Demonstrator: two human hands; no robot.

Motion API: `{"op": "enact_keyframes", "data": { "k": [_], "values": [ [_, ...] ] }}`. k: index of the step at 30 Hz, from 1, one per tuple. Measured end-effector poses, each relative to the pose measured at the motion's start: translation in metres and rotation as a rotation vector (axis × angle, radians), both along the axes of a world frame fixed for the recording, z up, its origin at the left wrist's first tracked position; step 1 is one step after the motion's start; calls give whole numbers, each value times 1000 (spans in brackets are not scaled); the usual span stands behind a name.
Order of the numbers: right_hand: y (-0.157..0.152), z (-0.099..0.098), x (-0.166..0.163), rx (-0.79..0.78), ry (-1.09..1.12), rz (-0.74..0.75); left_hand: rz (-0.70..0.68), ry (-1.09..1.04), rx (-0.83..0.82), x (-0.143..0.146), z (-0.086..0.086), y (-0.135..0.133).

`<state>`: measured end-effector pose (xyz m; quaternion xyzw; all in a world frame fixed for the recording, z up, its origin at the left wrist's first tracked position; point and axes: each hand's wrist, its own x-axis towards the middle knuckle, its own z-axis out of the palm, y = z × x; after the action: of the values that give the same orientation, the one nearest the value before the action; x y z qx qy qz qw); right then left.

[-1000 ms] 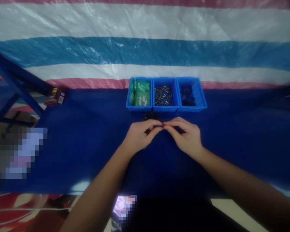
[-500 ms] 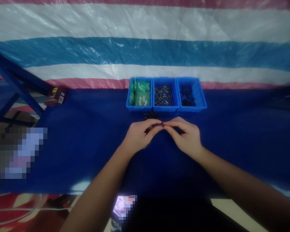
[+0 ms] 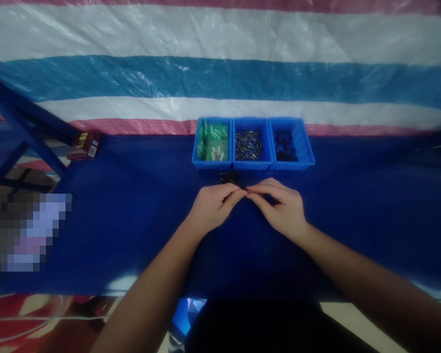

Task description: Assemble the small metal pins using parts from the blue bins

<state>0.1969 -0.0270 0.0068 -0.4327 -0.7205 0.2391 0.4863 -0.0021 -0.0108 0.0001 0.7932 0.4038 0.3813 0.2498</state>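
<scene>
Over the blue table, my left hand (image 3: 212, 205) pinches thumb and forefinger together, and its fingertips touch those of my right hand (image 3: 279, 203). The right thumb and forefinger are closed too. Something tiny shows between the fingertips, too small and covered to name. Below the left palm the end of a thin rod (image 3: 226, 219) sticks out; I cannot tell whether it is held or lies on the table. Just beyond the left fingers lies a small pile of dark pieces (image 3: 229, 176).
Three blue bins stand side by side: a left bin (image 3: 212, 166) with green bags and pale pieces, a middle bin (image 3: 253, 165) of thin brass-and-dark pins, a right bin (image 3: 308, 147) with black parts. A reddish box (image 3: 84, 145) sits far left by a blue frame (image 3: 25, 122).
The left fingertips have closed over the dark slim piece that showed between them before. Both hands have otherwise barely moved. The lit screen below the table edge has turned blue.
</scene>
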Motion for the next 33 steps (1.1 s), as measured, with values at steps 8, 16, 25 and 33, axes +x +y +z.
{"op": "enact_keyframes", "data": {
  "k": [8,16,25,33],
  "values": [
    [0,1,1,-45,23,-30,50,-85,27,5,-2,-2],
    [-1,1,-1,3,-11,5,75,-5,-12,3,-2,0],
    [-1,2,1,-29,15,-30,58,-89,-11,4,-2,-2],
    [-1,1,-1,4,0,-17,84,9,-1,4,-2,0]
  ]
}}
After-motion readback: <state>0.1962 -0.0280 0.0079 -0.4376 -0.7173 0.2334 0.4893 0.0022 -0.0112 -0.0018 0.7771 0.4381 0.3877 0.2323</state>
